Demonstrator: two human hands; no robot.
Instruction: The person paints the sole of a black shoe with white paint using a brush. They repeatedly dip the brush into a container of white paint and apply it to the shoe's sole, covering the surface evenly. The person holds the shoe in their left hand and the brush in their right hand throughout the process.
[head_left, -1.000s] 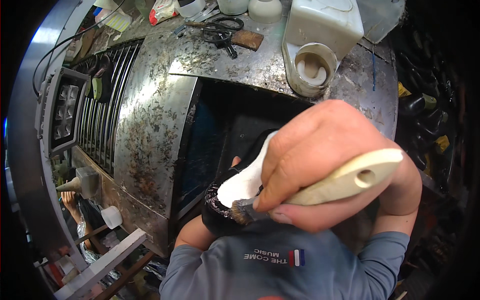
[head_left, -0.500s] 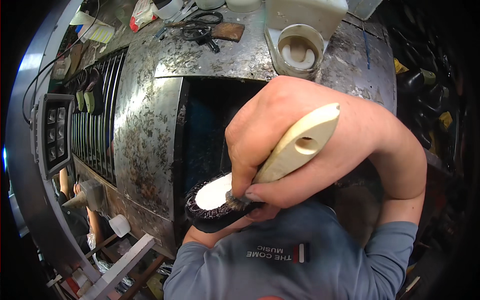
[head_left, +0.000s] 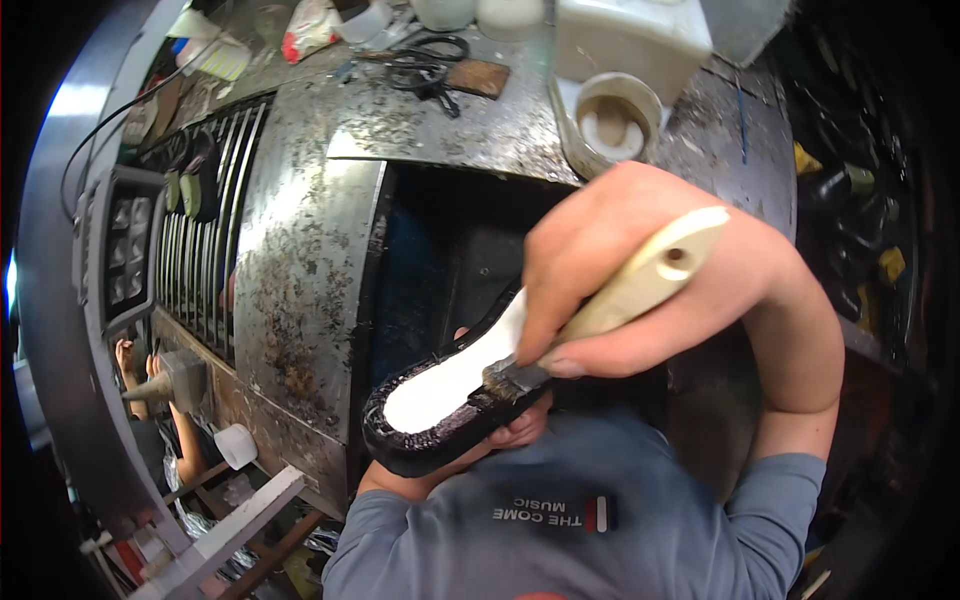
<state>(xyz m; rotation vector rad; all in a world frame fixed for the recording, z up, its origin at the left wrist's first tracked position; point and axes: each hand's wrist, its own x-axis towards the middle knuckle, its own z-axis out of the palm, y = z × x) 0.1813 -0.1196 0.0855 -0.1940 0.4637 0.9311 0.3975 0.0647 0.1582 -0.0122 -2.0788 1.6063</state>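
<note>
1. A worn, blotched grey metal workbench [head_left: 300, 270], the largest element, extends across the scene. A dark rectangular recess [head_left: 455, 235] opens in its near side.
2. The wearer's short-sleeved grey shirt [head_left: 480, 540] occupies the lower edge, both arms emerging from its sleeves.
3. A rack of parallel metal bars [head_left: 215, 270] adjoins the bench at left; beside it stands a grey-framed, rectangular lamp [head_left: 128, 250] with several square cells.
4. A white, box-shaped plastic container [head_left: 625, 45] stands on the bench's far side. At its front is a round, open-topped cup [head_left: 590, 160] with brownish contents and a pale, curved piece inside.
5. A black, elongated shoe piece [head_left: 430, 395], with a gathered rim around a white, sole-shaped face, lies tilted in front of the recess, face upward, just above the shirt.
6. The left hand [head_left: 522, 428], largely hidden, grasps this shoe piece from beneath: fingers show along its near edge, and a fingertip at its far edge.
7. The right hand [head_left: 600, 240] is closed around a flat brush [head_left: 632, 287] with a pale wooden handle pierced by a hole. Its short, dark bristles meet the border between white face and black rim, on the near side.
8. Black-handled scissors [head_left: 440, 48] lie on the bench near a small, brown, rectangular block [head_left: 477, 78].
</note>
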